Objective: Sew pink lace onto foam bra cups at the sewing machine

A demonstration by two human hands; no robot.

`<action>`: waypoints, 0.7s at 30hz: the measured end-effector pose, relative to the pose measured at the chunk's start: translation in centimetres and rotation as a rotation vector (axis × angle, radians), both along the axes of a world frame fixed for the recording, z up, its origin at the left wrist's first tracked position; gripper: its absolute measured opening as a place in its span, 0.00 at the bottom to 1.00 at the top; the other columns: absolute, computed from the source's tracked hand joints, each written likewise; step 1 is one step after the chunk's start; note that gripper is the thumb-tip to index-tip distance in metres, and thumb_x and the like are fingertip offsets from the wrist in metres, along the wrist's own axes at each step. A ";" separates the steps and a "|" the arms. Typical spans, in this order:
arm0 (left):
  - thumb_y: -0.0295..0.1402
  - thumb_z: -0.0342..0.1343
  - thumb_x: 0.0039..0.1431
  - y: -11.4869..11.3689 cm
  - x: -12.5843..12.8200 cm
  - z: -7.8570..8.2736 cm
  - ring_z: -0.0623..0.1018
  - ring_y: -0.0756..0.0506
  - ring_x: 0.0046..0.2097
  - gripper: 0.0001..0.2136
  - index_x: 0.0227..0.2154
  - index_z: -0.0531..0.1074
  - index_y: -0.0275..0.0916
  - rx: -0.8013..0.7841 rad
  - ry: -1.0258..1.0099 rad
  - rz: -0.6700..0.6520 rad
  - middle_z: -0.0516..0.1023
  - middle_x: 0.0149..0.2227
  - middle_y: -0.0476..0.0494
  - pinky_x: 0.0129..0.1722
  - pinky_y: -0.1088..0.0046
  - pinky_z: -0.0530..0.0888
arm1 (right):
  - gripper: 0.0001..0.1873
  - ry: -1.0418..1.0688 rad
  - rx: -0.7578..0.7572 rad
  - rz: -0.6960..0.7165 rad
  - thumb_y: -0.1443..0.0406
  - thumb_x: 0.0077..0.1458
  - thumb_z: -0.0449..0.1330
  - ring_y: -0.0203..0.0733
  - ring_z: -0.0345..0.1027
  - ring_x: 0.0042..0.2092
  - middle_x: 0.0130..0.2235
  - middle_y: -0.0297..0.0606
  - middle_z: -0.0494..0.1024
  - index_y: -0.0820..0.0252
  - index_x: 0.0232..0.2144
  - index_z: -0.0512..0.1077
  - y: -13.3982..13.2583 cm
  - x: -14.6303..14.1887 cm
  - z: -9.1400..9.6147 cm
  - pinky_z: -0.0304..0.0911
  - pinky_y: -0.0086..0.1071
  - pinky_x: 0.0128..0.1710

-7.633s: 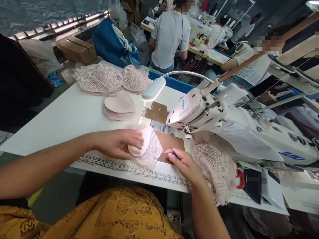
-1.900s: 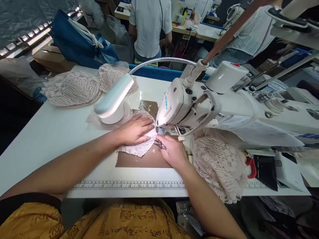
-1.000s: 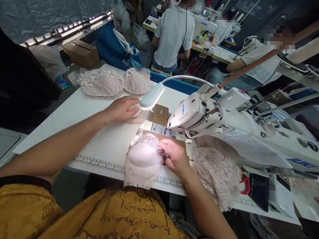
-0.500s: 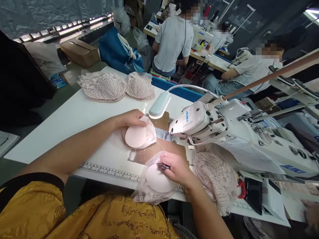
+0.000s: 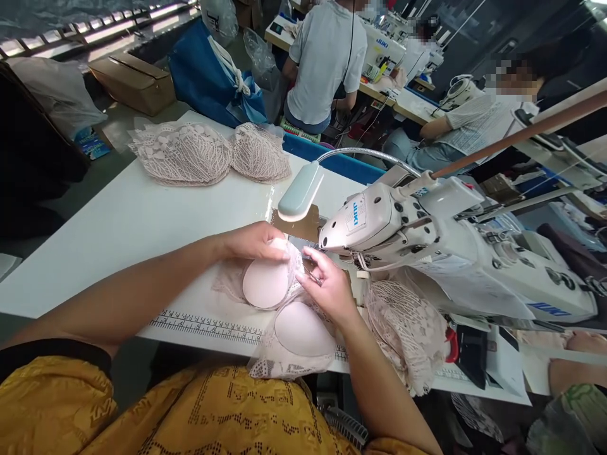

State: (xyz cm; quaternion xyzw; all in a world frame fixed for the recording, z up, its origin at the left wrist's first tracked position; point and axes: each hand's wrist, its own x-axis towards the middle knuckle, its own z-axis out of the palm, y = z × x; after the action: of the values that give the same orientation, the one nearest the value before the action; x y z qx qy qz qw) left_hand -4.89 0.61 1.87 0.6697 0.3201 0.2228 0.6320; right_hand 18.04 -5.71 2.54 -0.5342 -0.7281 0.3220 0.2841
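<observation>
A padded cup [image 5: 305, 328] with lace trim lies across the front edge of the bench [image 5: 109, 246]. Just beyond, the left hand [image 5: 251, 245] has its fingers pinched on a second cup [image 5: 265, 284]; the right hand [image 5: 331, 285] grips a small metal tool [image 5: 312, 276] beside that cup's lace. Farther back come the sewing machine [image 5: 398, 234], a lamp [image 5: 301, 189], two lace stacks [image 5: 183, 155] and a seated person [image 5: 327, 63].

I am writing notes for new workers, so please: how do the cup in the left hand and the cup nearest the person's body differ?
The left-hand cup is gripped near its top by the left hand; the near cup shows no fingers gripping it. The near cup covers part of the printed ruler, while the left-hand cup is farther forward. Both show a smooth, pale, rounded face with lacy fabric.
</observation>
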 end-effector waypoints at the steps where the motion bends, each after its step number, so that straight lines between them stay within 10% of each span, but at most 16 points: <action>1: 0.42 0.62 0.54 -0.2 0.3 0.1 0.68 0.52 0.27 0.15 0.24 0.71 0.34 0.045 0.007 -0.016 0.70 0.25 0.50 0.26 0.77 0.62 | 0.23 0.059 -0.022 -0.005 0.60 0.52 0.63 0.38 0.67 0.33 0.48 0.42 0.76 0.57 0.51 0.71 0.3 -0.6 0.0 0.67 0.35 0.37; 7: 0.42 0.63 0.51 -0.4 0.3 0.6 0.63 0.53 0.26 0.15 0.23 0.68 0.35 0.115 0.081 -0.078 0.63 0.24 0.53 0.24 0.78 0.57 | 0.09 0.238 -0.065 0.037 0.60 0.55 0.61 0.37 0.67 0.33 0.29 0.33 0.75 0.58 0.28 0.73 1.0 -1.6 -0.4 0.64 0.30 0.34; 21: 0.37 0.59 0.53 -0.6 0.0 1.4 0.72 0.49 0.33 0.08 0.28 0.75 0.35 0.206 0.162 0.072 0.74 0.31 0.47 0.31 0.77 0.66 | 0.12 0.314 -0.194 0.110 0.59 0.58 0.59 0.43 0.72 0.39 0.36 0.36 0.80 0.57 0.40 0.78 0.7 -1.0 -1.3 0.69 0.35 0.40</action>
State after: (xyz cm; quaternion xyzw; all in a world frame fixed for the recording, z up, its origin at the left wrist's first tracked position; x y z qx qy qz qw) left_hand -4.85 0.06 3.26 0.7351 0.3693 0.2221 0.5234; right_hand 17.02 -5.00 1.26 -0.4617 -0.6684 0.4851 0.3236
